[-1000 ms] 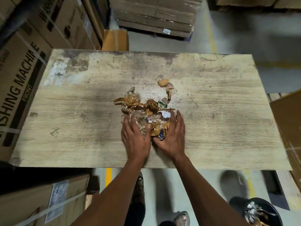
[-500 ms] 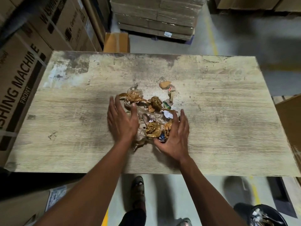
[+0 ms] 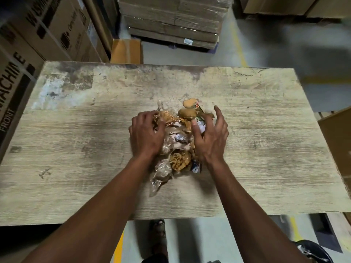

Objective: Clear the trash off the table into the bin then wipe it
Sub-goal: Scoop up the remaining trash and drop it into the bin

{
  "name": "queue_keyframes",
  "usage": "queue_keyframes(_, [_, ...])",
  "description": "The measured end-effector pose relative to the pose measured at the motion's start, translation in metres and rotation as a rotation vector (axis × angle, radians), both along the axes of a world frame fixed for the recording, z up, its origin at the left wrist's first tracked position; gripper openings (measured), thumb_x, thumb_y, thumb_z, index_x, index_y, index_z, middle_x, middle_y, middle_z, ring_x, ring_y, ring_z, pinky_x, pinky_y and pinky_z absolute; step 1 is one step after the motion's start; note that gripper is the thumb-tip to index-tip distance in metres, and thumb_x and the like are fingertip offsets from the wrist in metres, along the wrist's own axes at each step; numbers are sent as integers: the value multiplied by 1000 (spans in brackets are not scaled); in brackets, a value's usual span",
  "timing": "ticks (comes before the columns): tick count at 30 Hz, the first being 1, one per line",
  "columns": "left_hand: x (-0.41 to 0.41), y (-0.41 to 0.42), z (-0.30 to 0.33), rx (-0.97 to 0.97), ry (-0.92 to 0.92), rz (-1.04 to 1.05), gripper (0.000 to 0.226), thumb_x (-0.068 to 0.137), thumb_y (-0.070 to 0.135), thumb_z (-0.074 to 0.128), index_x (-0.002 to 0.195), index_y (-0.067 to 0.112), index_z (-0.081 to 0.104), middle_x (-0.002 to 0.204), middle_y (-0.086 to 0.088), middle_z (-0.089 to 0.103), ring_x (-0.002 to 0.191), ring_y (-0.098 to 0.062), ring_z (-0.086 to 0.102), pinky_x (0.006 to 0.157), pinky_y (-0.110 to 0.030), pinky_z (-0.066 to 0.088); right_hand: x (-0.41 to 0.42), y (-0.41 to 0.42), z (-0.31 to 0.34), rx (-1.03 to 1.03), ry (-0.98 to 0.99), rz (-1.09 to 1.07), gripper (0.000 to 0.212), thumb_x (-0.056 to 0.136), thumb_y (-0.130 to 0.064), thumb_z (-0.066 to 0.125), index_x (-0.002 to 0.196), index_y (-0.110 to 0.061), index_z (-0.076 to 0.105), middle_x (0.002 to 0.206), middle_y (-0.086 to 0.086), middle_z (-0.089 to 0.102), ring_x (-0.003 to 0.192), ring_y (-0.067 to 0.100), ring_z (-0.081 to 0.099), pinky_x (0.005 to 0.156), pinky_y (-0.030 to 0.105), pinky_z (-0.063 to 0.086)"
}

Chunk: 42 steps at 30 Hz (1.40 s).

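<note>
A heap of trash (image 3: pixel 178 158) lies in the middle of the worn wooden table (image 3: pixel 76 149): crumpled gold and brown wrappers, clear plastic film (image 3: pixel 159 174) trailing toward me, and two tan scraps (image 3: pixel 190 103) at the far end. My left hand (image 3: pixel 147 133) is on the heap's left side, its fingers curled into the wrappers at the far left. My right hand (image 3: pixel 210 137) cups the right side with fingers spread and raised, the thumb pressing on the pile. The heap is squeezed between both hands.
A black bin (image 3: pixel 313 251) with trash inside stands on the floor at the lower right, below the table's near edge. Tall cardboard boxes (image 3: pixel 28 54) line the left side, a stacked pallet (image 3: pixel 171 21) stands behind, and another box (image 3: pixel 338 141) is at the right.
Both hands have moved away from me, from the near end of the pile to its two sides. The left hand's fingers have curled into the wrappers, and the trash is bunched narrower.
</note>
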<state>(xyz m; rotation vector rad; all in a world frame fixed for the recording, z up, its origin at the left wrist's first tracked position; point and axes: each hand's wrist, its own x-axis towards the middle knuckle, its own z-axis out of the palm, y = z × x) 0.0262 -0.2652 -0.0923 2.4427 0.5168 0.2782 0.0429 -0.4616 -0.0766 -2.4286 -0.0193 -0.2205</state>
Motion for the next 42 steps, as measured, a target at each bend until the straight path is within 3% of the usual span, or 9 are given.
queue_keyframes(7, [24, -6, -1, -127, 125, -149, 61, 108, 63, 36, 160, 34, 46, 165, 2, 48, 151, -22, 39, 124, -50, 32, 87, 11, 6, -237, 295, 279, 76, 108, -62, 18, 173, -23, 15, 181, 2, 10, 167, 22, 7, 133, 57, 2])
queue_keyframes(14, [20, -2, 3, -281, 17, -157, 51, 105, 60, 40, 142, 35, 64, 141, 6, 66, 126, -18, 60, 107, -48, 50, 76, 1, 11, -23, 225, 358, 55, 112, -46, 29, 150, -22, 60, 148, 9, 62, 133, 27, 57, 112, 42, 45])
queue_keyframes(17, [7, 6, 8, -232, -8, -58, 67, 100, 75, 34, 150, 36, 55, 153, 4, 57, 136, -20, 55, 111, -53, 48, 59, -20, 13, 58, 152, 205, 56, 111, -51, 33, 157, -25, 52, 155, 7, 56, 142, 25, 50, 117, 44, 41])
queue_keyframes(21, [-16, 0, 12, -251, 106, -67, 89, 94, 90, 25, 167, 40, 30, 175, 4, 31, 159, -24, 29, 124, -60, 34, 27, -30, 3, 15, 278, 130, 86, 104, -75, 21, 171, -23, 25, 176, 7, 29, 161, 24, 27, 131, 53, 25])
queue_keyframes(26, [-11, -23, 8, -235, 113, -187, 86, 101, 80, 42, 172, 36, 18, 180, 4, 18, 165, -17, 12, 133, -56, 15, 10, -13, -20, -2, 261, 132, 89, 104, -79, 22, 173, -24, 8, 178, 7, 23, 163, 26, 23, 132, 55, 20])
queue_keyframes(30, [5, -34, -8, -266, 69, -237, 71, 106, 67, 50, 167, 37, 31, 173, 4, 35, 157, -21, 31, 127, -53, 32, 20, 3, -30, 34, 178, 109, 69, 112, -61, 31, 171, -27, 19, 159, 7, 42, 145, 26, 43, 119, 46, 38])
queue_keyframes(34, [12, -44, -19, -363, -59, -241, 53, 106, 56, 49, 149, 27, 55, 153, 4, 54, 138, -16, 51, 114, -46, 47, 23, 13, -37, 181, 104, 72, 58, 109, -53, 28, 155, -30, 54, 131, 0, 52, 118, 17, 56, 99, 42, 52])
queue_keyframes(38, [16, -57, -18, -456, -77, -269, 67, 98, 72, 47, 140, 21, 55, 160, 2, 48, 142, -12, 46, 111, -28, 41, 24, 22, -38, 387, 48, 33, 53, 112, -43, 30, 136, -18, 70, 143, 2, 51, 119, 6, 57, 103, 27, 51])
queue_keyframes(42, [18, -64, -17, -501, -78, -325, 86, 87, 88, 52, 139, 19, 50, 162, 1, 47, 139, -9, 50, 105, -23, 44, 26, 27, -35, 546, 46, -69, 53, 111, -44, 28, 128, -17, 70, 123, 0, 74, 114, 15, 69, 102, 46, 55])
